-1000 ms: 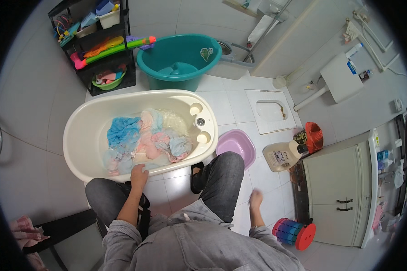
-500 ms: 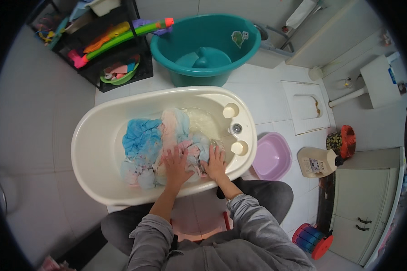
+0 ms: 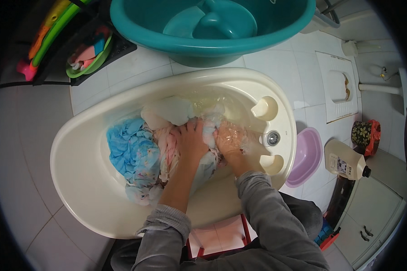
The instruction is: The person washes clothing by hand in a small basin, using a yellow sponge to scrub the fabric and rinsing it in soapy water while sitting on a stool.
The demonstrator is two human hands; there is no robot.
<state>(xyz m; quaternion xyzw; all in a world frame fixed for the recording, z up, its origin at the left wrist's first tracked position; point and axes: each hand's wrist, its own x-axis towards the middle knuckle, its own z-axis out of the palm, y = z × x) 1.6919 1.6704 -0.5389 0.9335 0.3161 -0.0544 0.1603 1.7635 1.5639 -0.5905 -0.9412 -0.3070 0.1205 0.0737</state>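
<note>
A cream baby bathtub (image 3: pixel 83 176) holds shallow water and wet laundry. My left hand (image 3: pixel 192 139) presses down on a pale pink cloth (image 3: pixel 166 147) with its fingers spread. Just to its right, my right hand (image 3: pixel 229 139) is partly under rippling water beside the bunched cloth; the water blurs its fingers. A bright blue cloth (image 3: pixel 132 144) with a small print lies crumpled on the left of the heap. Behind my left hand a white cloth (image 3: pixel 167 112) bulges out of the water. Both grey sleeves are pushed up the forearms.
Beyond the tub stands a large teal basin (image 3: pixel 212 47) with a smaller teal piece inside. A lilac basin (image 3: pixel 307 158) and a beige jug (image 3: pixel 346 159) are on the right. Back left, a black rack (image 3: pixel 117 52) holds a green bowl (image 3: pixel 97 63). A squat toilet (image 3: pixel 337 86) lies back right.
The view has moved closer to the tub. My right hand has dipped into the water, which now ripples around it. A white cloth now bulges up behind my left hand.
</note>
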